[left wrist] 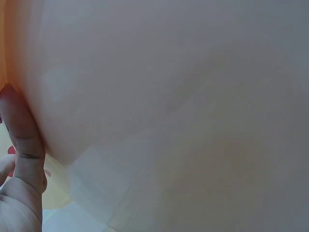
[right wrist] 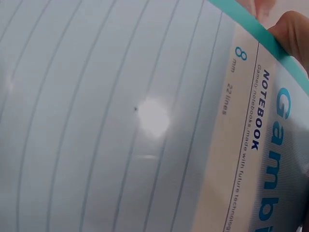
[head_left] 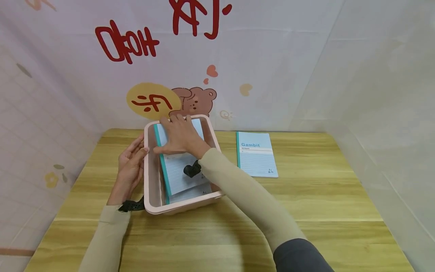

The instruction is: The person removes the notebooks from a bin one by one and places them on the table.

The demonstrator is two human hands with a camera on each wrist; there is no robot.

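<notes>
A pale pink plastic bin stands on the table at the left. Inside it lie light blue notebooks with teal spines, overlapping. My right hand reaches into the bin and grips the upper notebook near its far end. In the right wrist view, the thumb lies at the teal spine of that notebook, whose cover fills the picture. Part of a lower notebook shows beneath it. My left hand rests against the bin's left side, with its thumb straight along the outer wall.
Another Gambit notebook lies flat on the wood-grain table, right of the bin. Behind the table hangs a printed white cloth, and more cloth stands at both sides. Dark straps are on both wrists.
</notes>
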